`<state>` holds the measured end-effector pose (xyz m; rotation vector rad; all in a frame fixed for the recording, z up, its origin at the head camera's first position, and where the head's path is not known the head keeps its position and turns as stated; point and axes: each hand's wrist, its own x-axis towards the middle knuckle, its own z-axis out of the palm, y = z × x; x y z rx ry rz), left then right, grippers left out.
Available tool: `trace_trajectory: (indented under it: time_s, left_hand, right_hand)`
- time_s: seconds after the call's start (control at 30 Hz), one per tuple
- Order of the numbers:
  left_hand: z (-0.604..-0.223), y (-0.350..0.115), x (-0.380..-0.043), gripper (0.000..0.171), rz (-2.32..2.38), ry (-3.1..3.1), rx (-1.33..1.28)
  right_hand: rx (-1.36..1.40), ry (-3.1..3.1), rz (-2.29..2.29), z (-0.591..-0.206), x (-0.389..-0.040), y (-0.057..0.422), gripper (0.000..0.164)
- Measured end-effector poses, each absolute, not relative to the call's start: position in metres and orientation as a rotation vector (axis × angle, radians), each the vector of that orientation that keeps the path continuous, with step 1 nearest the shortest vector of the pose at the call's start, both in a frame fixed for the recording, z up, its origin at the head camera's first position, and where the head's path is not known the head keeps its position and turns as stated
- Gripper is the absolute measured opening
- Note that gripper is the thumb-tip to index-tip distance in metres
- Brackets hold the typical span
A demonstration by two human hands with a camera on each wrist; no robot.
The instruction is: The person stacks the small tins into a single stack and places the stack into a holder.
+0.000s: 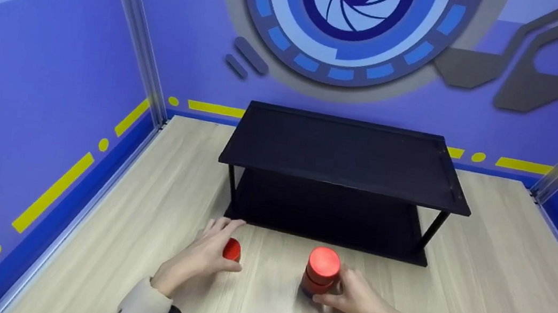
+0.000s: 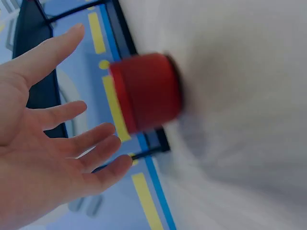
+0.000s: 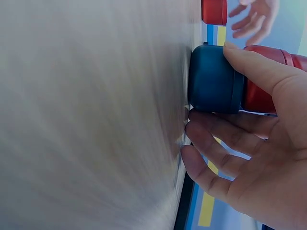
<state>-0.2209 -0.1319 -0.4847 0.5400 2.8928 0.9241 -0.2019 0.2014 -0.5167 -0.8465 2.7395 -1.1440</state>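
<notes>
In the head view, the left hand point(image 1: 202, 254) is reaching round a red canister point(image 1: 232, 250) at its three o'clock. At three o'clock from that canister, a red-topped stack point(image 1: 324, 262) is standing on the table point(image 1: 258, 310), with the right hand point(image 1: 360, 299) holding it from four o'clock; a black shelf point(image 1: 344, 154) is sitting toward twelve. In the left wrist view, the left fingers are spreading loosely, apart from the canister. In the right wrist view, thumb and fingers are curling round the stack's blue base point(image 3: 211, 79).

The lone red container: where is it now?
In the head view, the lone red container sits left of centre, beside the left grip, before the black shelf.
</notes>
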Motion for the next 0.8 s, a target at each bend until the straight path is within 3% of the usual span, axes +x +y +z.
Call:
trace_trajectory:
  time_s: [0.8]
  left_hand:
    - [-0.502, -0.146, -0.230, 0.062, 1.021, 2.760, 0.517]
  right_hand:
    - [-0.830, 2.742, -1.132, -0.518, -0.203, 0.201, 0.029]
